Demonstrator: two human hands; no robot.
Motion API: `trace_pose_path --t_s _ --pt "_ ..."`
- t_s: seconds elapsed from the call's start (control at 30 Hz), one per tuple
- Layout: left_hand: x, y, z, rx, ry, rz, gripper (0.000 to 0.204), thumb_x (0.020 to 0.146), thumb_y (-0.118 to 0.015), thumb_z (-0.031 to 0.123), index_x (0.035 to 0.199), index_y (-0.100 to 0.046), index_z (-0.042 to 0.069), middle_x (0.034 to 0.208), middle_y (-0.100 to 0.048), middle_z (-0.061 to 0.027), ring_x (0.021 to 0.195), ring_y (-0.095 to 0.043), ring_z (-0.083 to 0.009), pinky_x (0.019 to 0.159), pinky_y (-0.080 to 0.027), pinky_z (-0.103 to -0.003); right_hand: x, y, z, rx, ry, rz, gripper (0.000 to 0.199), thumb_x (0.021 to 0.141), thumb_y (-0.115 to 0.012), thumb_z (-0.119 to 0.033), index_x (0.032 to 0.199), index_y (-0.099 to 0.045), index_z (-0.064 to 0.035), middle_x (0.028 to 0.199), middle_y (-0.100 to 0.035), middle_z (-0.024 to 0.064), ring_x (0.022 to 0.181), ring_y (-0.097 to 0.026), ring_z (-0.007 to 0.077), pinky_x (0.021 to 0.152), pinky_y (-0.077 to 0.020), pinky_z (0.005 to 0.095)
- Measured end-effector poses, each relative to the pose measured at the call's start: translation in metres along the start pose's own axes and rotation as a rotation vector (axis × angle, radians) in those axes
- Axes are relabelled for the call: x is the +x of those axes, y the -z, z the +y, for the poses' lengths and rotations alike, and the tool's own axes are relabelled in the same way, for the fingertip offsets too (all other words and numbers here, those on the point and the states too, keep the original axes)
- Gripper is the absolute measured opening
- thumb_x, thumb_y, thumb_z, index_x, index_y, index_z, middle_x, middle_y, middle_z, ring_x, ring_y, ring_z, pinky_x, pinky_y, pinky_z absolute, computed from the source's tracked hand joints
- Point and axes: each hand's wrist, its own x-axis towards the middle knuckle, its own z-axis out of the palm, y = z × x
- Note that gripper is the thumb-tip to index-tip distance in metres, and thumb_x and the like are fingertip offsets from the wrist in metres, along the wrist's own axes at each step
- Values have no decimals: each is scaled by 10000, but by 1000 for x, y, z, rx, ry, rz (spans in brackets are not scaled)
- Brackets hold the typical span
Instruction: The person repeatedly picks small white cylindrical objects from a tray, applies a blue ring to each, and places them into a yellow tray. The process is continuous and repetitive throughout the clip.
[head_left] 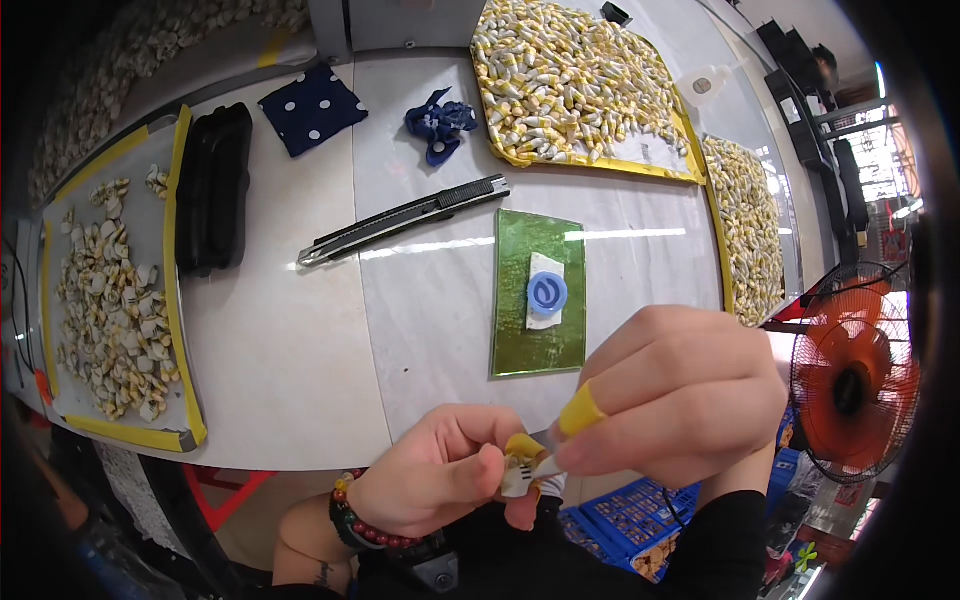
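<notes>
Near the table's front edge my left hand (440, 470) is closed around a small white piece with dark slots (518, 477), held between thumb and fingers. A yellow wrap covers one of its fingertips. My right hand (680, 400) comes in from the right, also with a yellow finger wrap, and pinches a small white piece (547, 468) against the slotted one; its far end is hidden by the fingers. Beyond the hands lies a green rectangular plate (510, 340). On it sits a white pad (541, 321) bearing a round blue cap (548, 293).
A black utility knife (405, 220) lies slantwise behind. Yellow-edged trays of small white-and-yellow pieces stand at left (185, 375) and far right (655, 170). Also there: a black plastic tray (213, 190), a dotted navy cloth (312, 110), a crumpled cloth (438, 125), and an orange fan (850, 380).
</notes>
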Motion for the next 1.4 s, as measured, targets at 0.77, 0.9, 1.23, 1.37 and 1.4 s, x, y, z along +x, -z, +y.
trace_pose_path --t_s 0.77,0.9,1.23,1.37,1.4 --pt "4 -14 -3 -3 60 -42 320 946 -609 306 1061 -576 8 924 -606 -39 817 -591 -100 773 -481 -247 -6 -4 5 225 109 -93 193 757 -750 -78 859 -654 54 824 -629 129 669 -611 248 590 -522 309" --pt "6 -12 0 18 78 -51 323 943 -618 297 1066 -583 1 946 -618 -44 850 -596 -100 798 -480 -253 -8 -4 3 185 124 -83 182 758 -742 -59 856 -648 62 831 -629 134 673 -613 241 590 -522 301" --pt "-1 -19 -1 644 -360 190 354 825 -749 66 1129 -601 -41 1038 -662 -80 960 -627 -123 877 -484 -268 -17 0 -2 5 160 -45 180 729 -680 0 899 -685 57 833 -637 132 696 -626 224 616 -531 279" --pt "0 -21 0 823 -416 213 334 809 -760 52 1104 -635 -44 1001 -687 -95 924 -642 -116 844 -492 -254 -22 1 -6 -68 207 -24 149 721 -694 -2 868 -707 19 857 -656 101 735 -635 205 629 -537 271" --pt "-1 -22 1 848 -405 222 325 804 -764 49 1092 -645 -44 986 -693 -98 911 -646 -114 831 -495 -248 -23 1 -7 -81 222 -17 135 717 -702 -6 851 -715 4 869 -665 87 750 -639 197 631 -539 269"
